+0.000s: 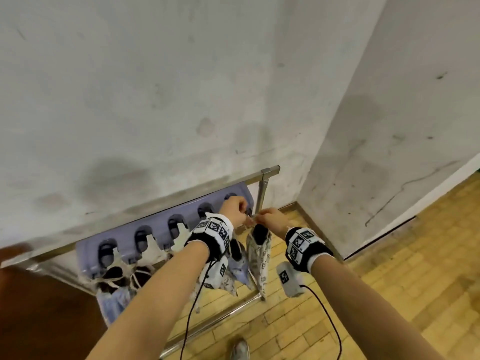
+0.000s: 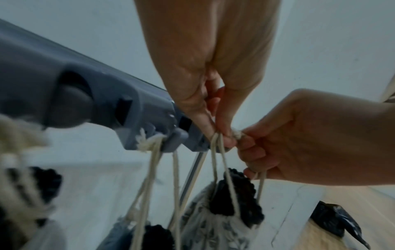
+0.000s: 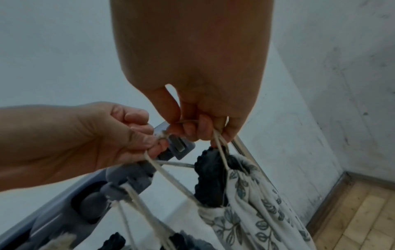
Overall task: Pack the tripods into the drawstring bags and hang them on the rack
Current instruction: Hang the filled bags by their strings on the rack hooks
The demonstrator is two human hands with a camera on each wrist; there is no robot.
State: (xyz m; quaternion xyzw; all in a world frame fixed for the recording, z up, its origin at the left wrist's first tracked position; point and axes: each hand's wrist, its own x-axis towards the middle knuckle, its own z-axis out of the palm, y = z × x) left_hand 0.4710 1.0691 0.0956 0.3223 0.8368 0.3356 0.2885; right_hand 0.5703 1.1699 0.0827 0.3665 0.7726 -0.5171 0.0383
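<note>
- Head: left hand [image 1: 235, 210] and right hand [image 1: 271, 219] pinching cords at the hook rack's [image 1: 166, 231] right end, floral bag [image 1: 258, 252] dangling beneath.
- Left wrist: fingertips [image 2: 224, 140] nipping cord [image 2: 215, 162] beside the end hook [image 2: 177, 137].
- Right wrist: curled fingers [image 3: 198, 130] gripping cords above the black tripod [image 3: 210, 175] poking out.

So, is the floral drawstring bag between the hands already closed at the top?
Not closed. The floral bag's mouth gapes, and a black tripod sticks out above it while both hands pinch the cords.

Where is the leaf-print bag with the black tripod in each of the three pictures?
Head: right of centre, leaf-print bag below both hands.
Left wrist: bottom centre.
Right wrist: lower right.
Shared landmark: the purple hook rack's end beside the cords.
</note>
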